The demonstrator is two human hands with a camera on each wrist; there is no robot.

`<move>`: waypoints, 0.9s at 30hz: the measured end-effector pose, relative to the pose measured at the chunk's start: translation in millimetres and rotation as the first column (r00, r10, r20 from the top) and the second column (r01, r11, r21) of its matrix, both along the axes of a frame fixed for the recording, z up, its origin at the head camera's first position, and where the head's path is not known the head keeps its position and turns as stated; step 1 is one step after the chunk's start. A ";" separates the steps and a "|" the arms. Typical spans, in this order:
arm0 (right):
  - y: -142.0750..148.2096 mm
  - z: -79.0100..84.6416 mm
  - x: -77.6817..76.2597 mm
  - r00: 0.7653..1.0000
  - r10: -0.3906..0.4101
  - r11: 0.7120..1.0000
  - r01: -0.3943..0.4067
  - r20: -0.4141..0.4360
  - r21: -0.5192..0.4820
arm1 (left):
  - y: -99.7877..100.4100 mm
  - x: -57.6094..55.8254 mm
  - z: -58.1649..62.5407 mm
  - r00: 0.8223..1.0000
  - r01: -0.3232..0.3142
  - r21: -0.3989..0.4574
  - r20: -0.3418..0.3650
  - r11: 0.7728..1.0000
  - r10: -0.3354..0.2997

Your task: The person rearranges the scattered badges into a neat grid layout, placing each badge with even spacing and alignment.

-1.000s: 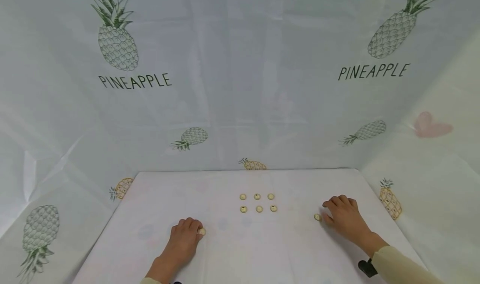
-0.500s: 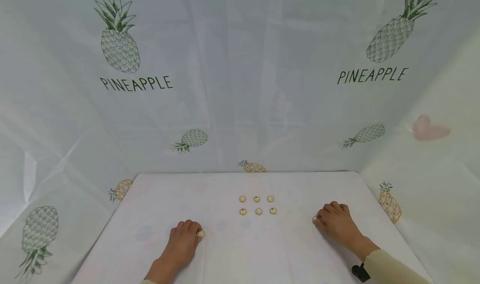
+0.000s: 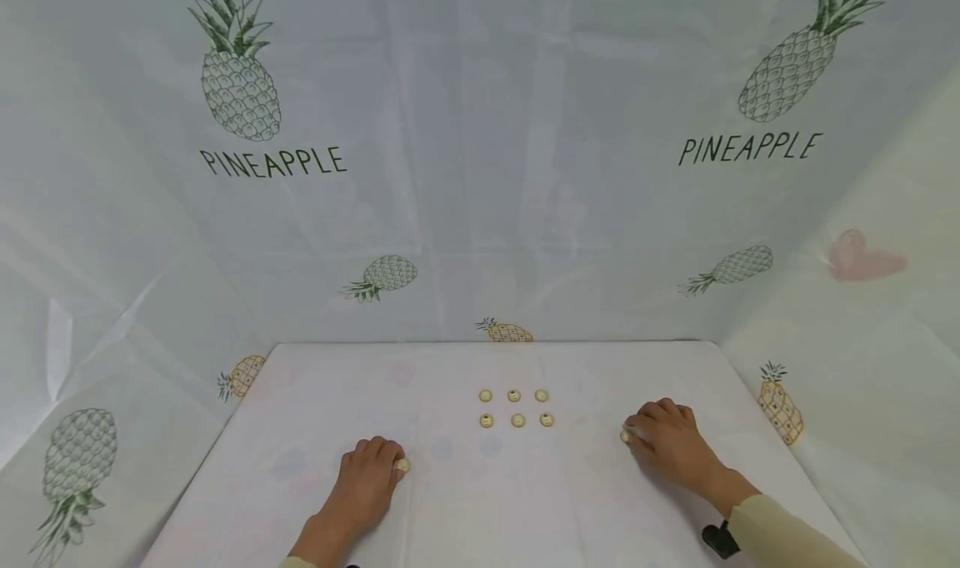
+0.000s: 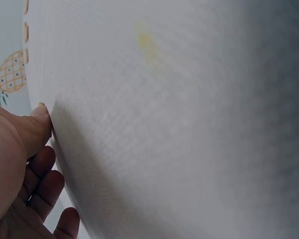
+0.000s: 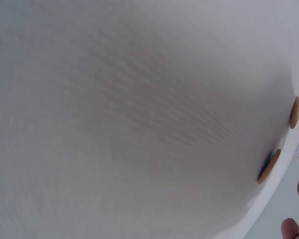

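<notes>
My left hand (image 3: 367, 480) rests low over the left of the table, pinching a small round pale-yellow disc (image 3: 402, 465) between thumb and forefinger. In the left wrist view the thumb (image 4: 35, 130) is against the white surface, the other fingers loosely curled. On the right, my right hand (image 3: 673, 443) pinches another such disc (image 3: 626, 436) at its fingertips, close over the table. The right wrist view has one disc (image 5: 295, 112) right at the fingertips and a second disc (image 5: 269, 167), dark underneath, tilted beside it. Several similar discs (image 3: 518, 421) lie between the hands in two rows.
A white cloth covers the table (image 3: 495, 510). Behind it hangs a pale sheet (image 3: 480, 176) printed with pineapples, and it continues along both sides. A black wrist device (image 3: 720, 541) sits below the right sleeve (image 3: 787, 535).
My right hand has come down to the left, its fingers closing on the disc there, which has shifted slightly left. The left hand and the two rows have stayed put.
</notes>
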State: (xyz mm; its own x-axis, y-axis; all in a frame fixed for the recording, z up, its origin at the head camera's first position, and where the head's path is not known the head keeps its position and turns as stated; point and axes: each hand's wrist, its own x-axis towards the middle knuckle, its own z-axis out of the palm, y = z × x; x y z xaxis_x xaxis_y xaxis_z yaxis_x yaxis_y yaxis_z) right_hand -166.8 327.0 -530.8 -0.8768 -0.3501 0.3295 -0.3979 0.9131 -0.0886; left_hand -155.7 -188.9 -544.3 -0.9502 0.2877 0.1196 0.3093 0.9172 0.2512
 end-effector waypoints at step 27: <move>-9.0 -3.2 -11.7 1.000 -0.009 0.999 0.009 0.007 -0.038 | -1.0 -0.6 1.0 1.000 -0.006 0.001 0.004 1.000 0.006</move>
State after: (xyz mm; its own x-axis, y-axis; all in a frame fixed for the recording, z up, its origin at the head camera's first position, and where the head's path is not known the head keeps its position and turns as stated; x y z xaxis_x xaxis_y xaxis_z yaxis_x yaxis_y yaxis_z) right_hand -178.5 318.1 -534.0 -0.8819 -0.3299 0.3368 -0.3893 0.9125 -0.1259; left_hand -156.3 -189.9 -543.3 -0.9524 0.2819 0.1161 0.3028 0.9187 0.2534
